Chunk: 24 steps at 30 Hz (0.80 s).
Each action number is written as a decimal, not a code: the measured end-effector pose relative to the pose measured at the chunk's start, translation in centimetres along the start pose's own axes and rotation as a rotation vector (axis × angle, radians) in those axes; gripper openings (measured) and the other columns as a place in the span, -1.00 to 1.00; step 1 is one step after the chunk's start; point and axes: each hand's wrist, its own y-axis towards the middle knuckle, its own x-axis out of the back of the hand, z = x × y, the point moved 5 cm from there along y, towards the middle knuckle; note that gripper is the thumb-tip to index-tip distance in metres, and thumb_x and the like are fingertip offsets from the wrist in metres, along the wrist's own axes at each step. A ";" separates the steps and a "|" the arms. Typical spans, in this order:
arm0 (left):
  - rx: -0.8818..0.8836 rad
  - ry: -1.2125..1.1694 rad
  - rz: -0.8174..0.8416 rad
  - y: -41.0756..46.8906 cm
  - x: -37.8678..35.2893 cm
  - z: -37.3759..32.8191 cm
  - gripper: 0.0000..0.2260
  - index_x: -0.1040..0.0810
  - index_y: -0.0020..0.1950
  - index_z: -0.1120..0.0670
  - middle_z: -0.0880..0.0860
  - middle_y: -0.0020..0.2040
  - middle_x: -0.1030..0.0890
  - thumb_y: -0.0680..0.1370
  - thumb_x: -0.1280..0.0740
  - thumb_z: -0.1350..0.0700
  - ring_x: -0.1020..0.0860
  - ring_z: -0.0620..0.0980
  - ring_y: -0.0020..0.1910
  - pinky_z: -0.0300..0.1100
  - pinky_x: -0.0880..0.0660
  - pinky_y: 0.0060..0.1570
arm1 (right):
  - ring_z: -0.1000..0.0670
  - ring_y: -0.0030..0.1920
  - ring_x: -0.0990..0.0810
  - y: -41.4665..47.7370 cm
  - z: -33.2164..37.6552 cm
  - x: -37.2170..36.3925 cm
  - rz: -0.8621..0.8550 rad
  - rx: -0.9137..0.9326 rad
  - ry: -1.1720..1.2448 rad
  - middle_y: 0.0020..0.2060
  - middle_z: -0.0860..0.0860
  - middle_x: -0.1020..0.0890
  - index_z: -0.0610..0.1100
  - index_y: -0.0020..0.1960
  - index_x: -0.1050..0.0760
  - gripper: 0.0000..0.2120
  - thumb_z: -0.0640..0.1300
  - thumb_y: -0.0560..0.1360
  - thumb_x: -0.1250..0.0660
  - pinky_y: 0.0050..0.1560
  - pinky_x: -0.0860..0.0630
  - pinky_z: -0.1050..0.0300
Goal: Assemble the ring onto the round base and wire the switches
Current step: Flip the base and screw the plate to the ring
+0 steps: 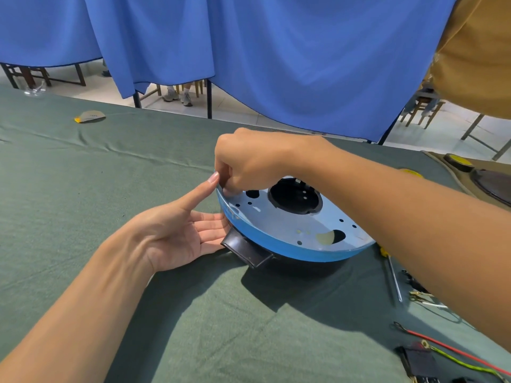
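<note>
Head: right hand [250,161] pinches round base [287,230] rim; left hand [177,233] touches side.

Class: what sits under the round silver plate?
A black base with a projecting black block shows below the plate; its inside is mostly covered, glimpsed only through the holes.

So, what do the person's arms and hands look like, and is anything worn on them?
Both the left hand and the right hand are bare: no gloves, rings or watch show. The left forearm and right forearm are bare too, no sleeve in view.
</note>
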 end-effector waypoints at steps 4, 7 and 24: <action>-0.010 -0.011 -0.002 -0.1 0.0 0.0 -0.25 -0.46 0.28 0.39 0.30 0.20 -0.60 0.30 -0.50 -0.11 -0.61 0.18 0.18 0.12 -0.62 -0.02 | 0.17 -0.39 -0.62 -0.5 -1.3 0.6 -0.027 -0.055 0.197 -0.36 0.09 -0.66 -0.07 -0.08 -0.64 -0.94 -0.13 0.46 -0.43 -0.37 -0.50 0.33; -0.013 -0.012 0.000 -0.1 0.0 0.0 -0.24 -0.46 0.28 0.40 0.30 0.20 -0.60 0.30 -0.51 -0.11 -0.61 0.17 0.17 0.09 -0.64 -0.05 | 0.23 -0.41 -0.59 -1.1 -2.1 0.9 -0.051 -0.069 0.327 -0.44 0.16 -0.62 -0.04 -0.09 -0.64 -0.93 -0.19 0.46 -0.43 -0.32 -0.54 0.32; -0.036 -0.016 -0.008 -0.4 -0.3 0.1 -0.30 -0.50 0.17 0.40 0.27 0.20 -0.61 0.28 -0.53 -0.10 -0.62 0.14 0.14 0.13 -0.61 -0.04 | 0.20 -0.33 -0.57 -1.3 -0.8 -0.7 -0.151 -0.139 0.248 -0.39 0.19 -0.60 -0.06 -0.03 -0.68 -0.90 -0.15 0.50 -0.40 -0.33 -0.41 0.37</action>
